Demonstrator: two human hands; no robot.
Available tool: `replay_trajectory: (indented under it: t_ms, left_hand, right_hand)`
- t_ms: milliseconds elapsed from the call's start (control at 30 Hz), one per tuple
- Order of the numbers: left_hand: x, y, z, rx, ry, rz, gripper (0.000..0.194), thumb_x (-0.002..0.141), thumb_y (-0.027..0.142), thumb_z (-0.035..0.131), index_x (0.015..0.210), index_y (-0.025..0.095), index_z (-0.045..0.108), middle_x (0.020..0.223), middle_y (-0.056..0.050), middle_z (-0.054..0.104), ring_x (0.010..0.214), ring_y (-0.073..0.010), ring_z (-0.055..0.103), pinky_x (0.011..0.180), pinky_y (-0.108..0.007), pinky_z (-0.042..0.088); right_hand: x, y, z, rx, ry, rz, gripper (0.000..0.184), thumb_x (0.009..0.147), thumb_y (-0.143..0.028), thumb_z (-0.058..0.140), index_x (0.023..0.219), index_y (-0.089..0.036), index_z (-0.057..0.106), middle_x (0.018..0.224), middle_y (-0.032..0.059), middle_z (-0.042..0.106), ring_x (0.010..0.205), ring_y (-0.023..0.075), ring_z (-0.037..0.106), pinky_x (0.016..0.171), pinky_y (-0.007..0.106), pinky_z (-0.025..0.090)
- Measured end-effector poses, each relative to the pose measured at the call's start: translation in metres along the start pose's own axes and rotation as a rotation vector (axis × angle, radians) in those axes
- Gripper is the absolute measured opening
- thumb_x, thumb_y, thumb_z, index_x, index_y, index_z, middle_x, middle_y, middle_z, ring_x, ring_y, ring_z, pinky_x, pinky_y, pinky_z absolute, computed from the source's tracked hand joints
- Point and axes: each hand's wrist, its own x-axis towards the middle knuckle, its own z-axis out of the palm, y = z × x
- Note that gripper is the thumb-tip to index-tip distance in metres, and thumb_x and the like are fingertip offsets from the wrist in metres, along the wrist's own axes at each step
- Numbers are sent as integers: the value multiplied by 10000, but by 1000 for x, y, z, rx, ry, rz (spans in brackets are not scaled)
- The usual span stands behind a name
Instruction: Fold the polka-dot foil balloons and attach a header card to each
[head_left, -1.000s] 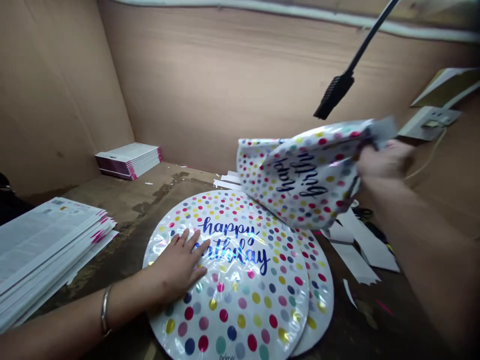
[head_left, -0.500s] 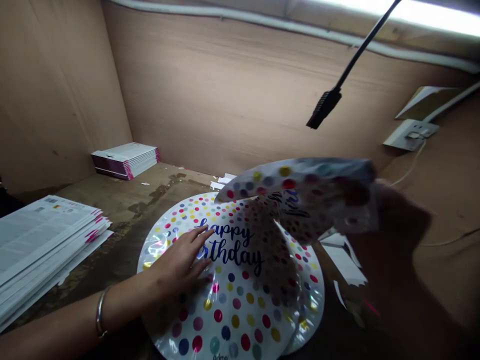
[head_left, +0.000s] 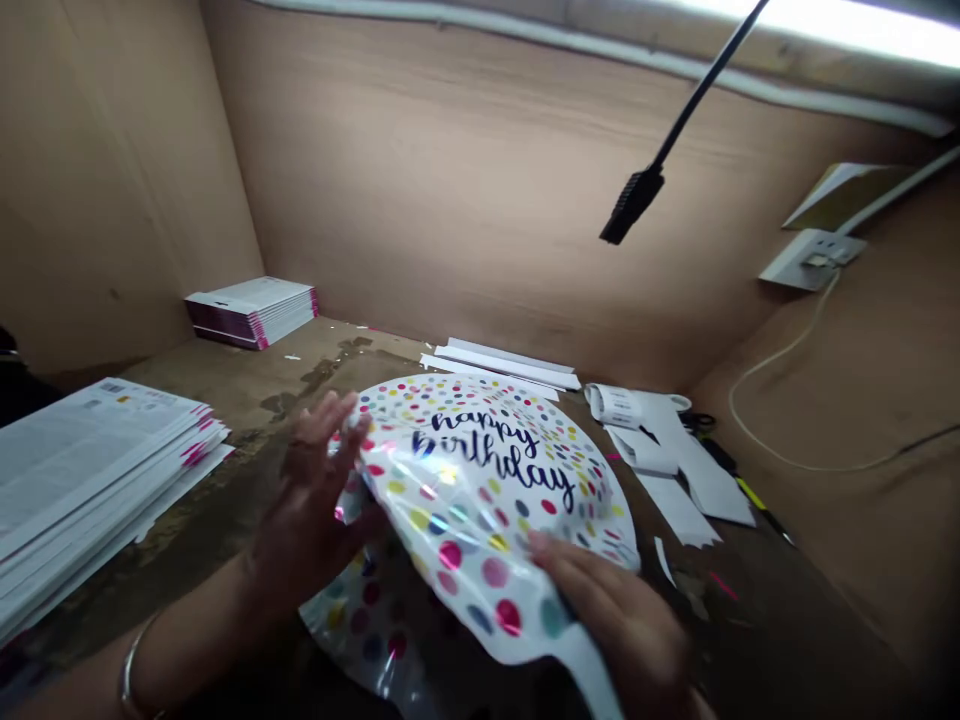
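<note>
A round foil balloon (head_left: 472,500) is held over the front of the bench (head_left: 247,440), its neck pointing toward the near right; its lower edge is clamped by the right hand (head_left: 607,620); the left hand (head_left: 315,490) is spread open against its left rim, nearer a second foil balloon (head_left: 352,625) lying beneath.

I hold a foil balloon (head_left: 480,490) in front of me, over a second foil balloon (head_left: 360,620) on the workbench (head_left: 247,410). To its left lies a stack of printed sheets (head_left: 90,460), and behind that, toward the upper left, a smaller stack (head_left: 251,313). Paper offcuts (head_left: 675,480) lie to the right, below a wall socket (head_left: 811,260). A black brush (head_left: 632,205) hangs above.
</note>
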Motion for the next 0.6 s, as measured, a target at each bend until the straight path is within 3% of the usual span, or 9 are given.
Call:
replay_trajectory:
  t_ms: [33, 133, 200, 267, 400, 600]
  left_hand:
    - [-2, -3, -1, 9, -25, 54, 714, 839, 206, 581, 1431, 304, 193, 1507, -98, 194, 1378, -371, 155, 1092, -624, 143]
    - [-11, -10, -4, -17, -309, 227, 389, 841, 134, 543, 1185, 314, 536, 1334, -33, 502, 1322, -292, 339, 1117, -566, 118]
    - [-18, -16, -4, -84, -540, 262, 288, 828, 116, 539, 1049, 289, 606, 1173, 1, 626, 1237, -236, 463, 1130, -503, 137]
    - [-27, -23, -4, -138, -686, 240, 271, 812, 93, 526, 1001, 264, 616, 1073, 7, 670, 1133, -197, 553, 1122, -458, 191]
    - [-40, -38, 0, -143, -690, 148, 290, 822, 56, 432, 983, 220, 608, 1014, -24, 683, 973, -161, 627, 1046, -402, 336]
    - [-36, -56, 13, -179, -683, 91, 355, 790, 68, 478, 1105, 203, 570, 1230, -82, 601, 1161, -203, 538, 1069, -409, 301]
  right_hand:
    - [1, -5, 14, 37, -7, -57, 485, 872, -154, 445, 1346, -257, 452, 1145, 87, 662, 1007, 244, 643, 838, 363, 549]
    - [7, -25, 37, 140, -101, -108, 351, 857, -237, 486, 1164, -127, 614, 1039, 140, 700, 950, 247, 667, 791, 343, 569]
    - [10, -33, 39, 149, -208, -23, 317, 814, -234, 531, 1080, -126, 665, 1048, 144, 697, 960, 271, 663, 822, 395, 562]
    - [9, -32, 33, 109, -346, 97, 398, 733, -133, 564, 1120, -156, 656, 1155, 139, 651, 1059, 297, 615, 909, 472, 507]
    - [-3, -1, 22, 17, -558, 272, 701, 598, 13, 475, 1264, -188, 557, 1316, 120, 529, 1233, 301, 471, 1002, 545, 398]
    - [-21, 43, 26, 75, -600, 334, 670, 626, 16, 429, 1234, -215, 589, 1316, 67, 542, 1272, 242, 433, 1059, 468, 362]
